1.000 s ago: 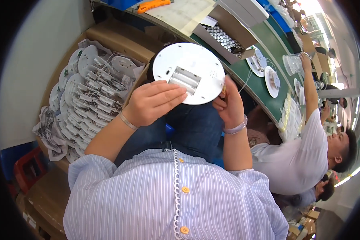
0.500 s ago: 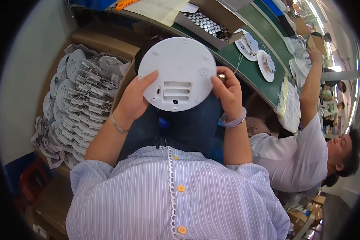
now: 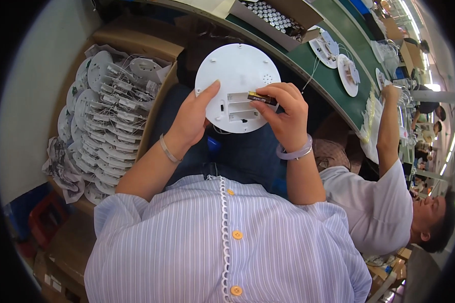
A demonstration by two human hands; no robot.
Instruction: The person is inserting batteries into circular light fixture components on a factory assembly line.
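A round white plastic housing (image 3: 232,70) is held above my lap, its flat side facing up. Its battery compartment (image 3: 240,109) has several slots and lies uncovered. My left hand (image 3: 192,113) grips the housing's left edge, thumb on top and fingers hidden underneath. Between the thumb and fingers of my right hand (image 3: 288,111) is a dark battery with a gold end (image 3: 262,98). The battery lies over the upper right of the compartment, tilted slightly. Whether it touches the slot, I cannot tell.
On my left stands a cardboard box (image 3: 174,76) packed with white round units and wires (image 3: 103,116). An open box of batteries (image 3: 273,17) and white discs with wires (image 3: 348,76) rest on the green bench (image 3: 308,55). A co-worker (image 3: 369,202) reaches across at the right.
My right hand has left the housing's right edge and moved in over the compartment, where the battery now shows. The housing has shifted slightly right. The co-worker's hand has moved lower.
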